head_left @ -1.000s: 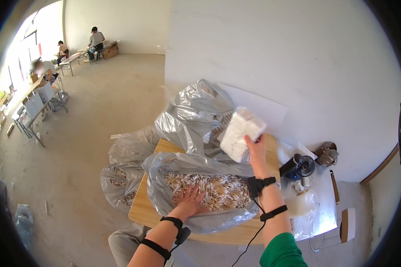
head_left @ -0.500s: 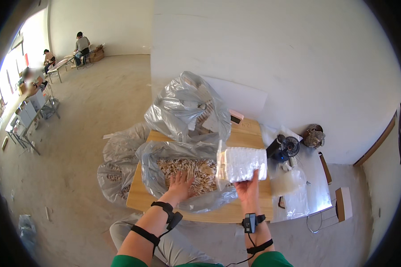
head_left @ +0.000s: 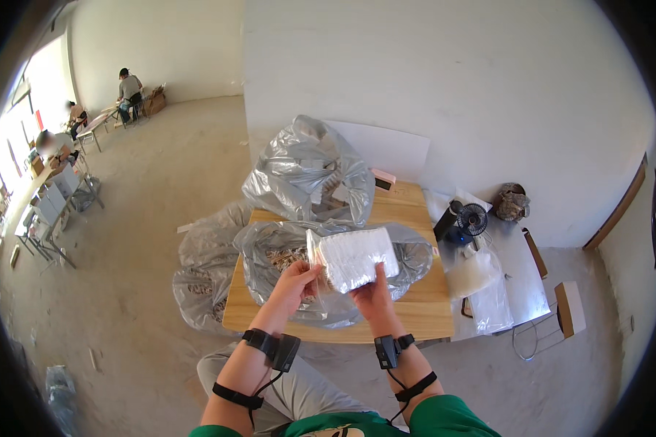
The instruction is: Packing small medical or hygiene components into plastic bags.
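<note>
In front of me I hold a clear plastic bag [head_left: 357, 258] packed with white contents, tilted over the grey plastic-lined container [head_left: 270, 240]. My left hand [head_left: 293, 288] pinches the loose left end of the bag. My right hand [head_left: 372, 297] grips its lower right side, thumb on the front and fingers underneath. Part of a heap of loose thin sticks [head_left: 284, 258], pale brown with white bits, shows in the container. The bag and my hands cover the rest of it.
Behind the container stands a big grey plastic bag [head_left: 299, 175] on the wooden table [head_left: 415, 313]. More filled bags [head_left: 211, 240] lie at the left. On the side table at right are a black fan [head_left: 472, 218] and clear plastic bags [head_left: 481, 280]. People [head_left: 130, 91] sit at far tables.
My left hand has risen out of the loose sticks and taken hold of the bag's left end. My right hand has brought the bag leftward over the container.
</note>
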